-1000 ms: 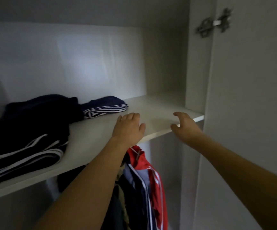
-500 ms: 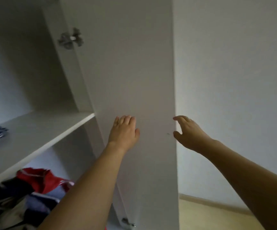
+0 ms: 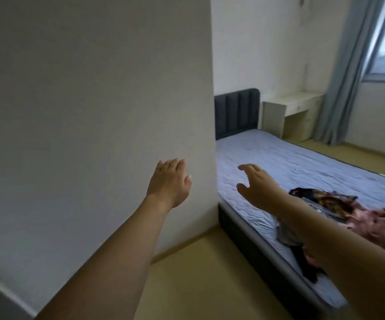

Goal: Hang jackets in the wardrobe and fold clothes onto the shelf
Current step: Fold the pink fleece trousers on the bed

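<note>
Both my arms reach forward with nothing in the hands. My left hand (image 3: 169, 181) is flat with straight fingers, held in front of a white wall panel (image 3: 94, 112). My right hand (image 3: 256, 187) hovers over the near corner of the bed (image 3: 302, 162), fingers spread and slightly bent. A heap of loose clothes (image 3: 339, 204), dark patterned and pink, lies on the mattress to the right, partly hidden behind my right forearm. The wardrobe is out of view.
A dark padded headboard (image 3: 236, 112) stands at the bed's far end. Beyond it are a pale desk (image 3: 290, 112), a blue-grey curtain (image 3: 350, 77) and a window. Yellowish floor (image 3: 198, 273) runs between the wall and the bed frame.
My view has swung right, from the wardrobe shelf past the open door to the bed. Both hands stayed empty and outstretched, and the folded clothes and hanging jackets left the view.
</note>
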